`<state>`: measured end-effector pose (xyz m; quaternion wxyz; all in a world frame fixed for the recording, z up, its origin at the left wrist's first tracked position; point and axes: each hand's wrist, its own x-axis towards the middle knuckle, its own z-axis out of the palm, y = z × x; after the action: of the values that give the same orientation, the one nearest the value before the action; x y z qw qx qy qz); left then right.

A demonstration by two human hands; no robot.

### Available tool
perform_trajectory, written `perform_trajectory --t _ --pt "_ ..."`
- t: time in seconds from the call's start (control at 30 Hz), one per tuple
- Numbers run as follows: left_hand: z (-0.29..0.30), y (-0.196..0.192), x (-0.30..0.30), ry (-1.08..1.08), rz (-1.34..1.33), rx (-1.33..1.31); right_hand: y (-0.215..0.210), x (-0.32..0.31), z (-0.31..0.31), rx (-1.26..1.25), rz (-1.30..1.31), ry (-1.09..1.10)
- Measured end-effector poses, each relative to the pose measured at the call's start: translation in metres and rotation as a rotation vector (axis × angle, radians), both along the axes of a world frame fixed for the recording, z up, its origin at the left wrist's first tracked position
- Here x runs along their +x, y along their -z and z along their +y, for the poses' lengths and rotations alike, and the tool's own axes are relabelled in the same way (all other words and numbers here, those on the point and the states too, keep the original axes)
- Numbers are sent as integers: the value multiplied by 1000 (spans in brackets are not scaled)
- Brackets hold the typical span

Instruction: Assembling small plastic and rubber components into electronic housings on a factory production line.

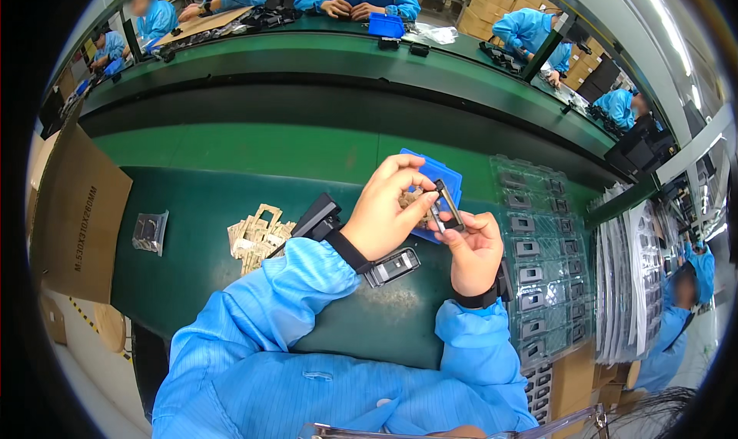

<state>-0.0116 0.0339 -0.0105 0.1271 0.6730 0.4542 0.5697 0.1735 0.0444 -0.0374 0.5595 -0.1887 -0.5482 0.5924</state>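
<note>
A small black rectangular frame [449, 207] is held upright over the table between my two hands. My left hand [388, 208] comes from the left with thumb and fingers pinched at its near side. From below, the thumb and fingers of my right hand [474, 254] grip its lower end. Just behind them sits a blue plastic tray [442, 171], partly covered by my left hand, with small brownish pieces showing. A dark housing part with a grey window [393, 267] lies on the table close to my left wrist. Left of that wrist is a loose pile of beige frame-shaped pieces [257, 237].
Clear blister trays [529, 251] with dark frames lie at the right, beside a stack of upright white sheets or trays [626, 277]. A cardboard box [81, 208] stands at the left, near a clear bag [150, 232]. Co-workers in blue sit across the green bench [254, 143].
</note>
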Motion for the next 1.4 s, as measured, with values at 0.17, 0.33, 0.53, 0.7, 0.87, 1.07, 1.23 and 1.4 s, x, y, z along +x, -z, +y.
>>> perform_trajectory --t 0.17,0.33,0.53,0.7,0.87,1.07,1.23,1.4 --pt "-8 -8 6 242 -509 -306 7 -3 -3 124 -55 -4" --pt "-7 -4 6 182 -356 -252 6 -5 -5 106 -37 -72" --pt "-10 2 2 -50 -37 -96 9 -10 -5 98 -38 -84" --pt "-8 -2 9 -21 -96 -50 6 -6 -5 181 -39 -45" --pt "-7 4 7 7 -96 -77 7 -8 -6 156 -27 -66" --pt "-13 -1 9 18 32 147 0 -4 -2 -56 -70 187" --pt "-2 4 -6 -164 300 -104 -12 2 0 -194 -78 228" --pt "-6 -6 5 25 -27 -38 -7 1 -2 -144 -92 145"
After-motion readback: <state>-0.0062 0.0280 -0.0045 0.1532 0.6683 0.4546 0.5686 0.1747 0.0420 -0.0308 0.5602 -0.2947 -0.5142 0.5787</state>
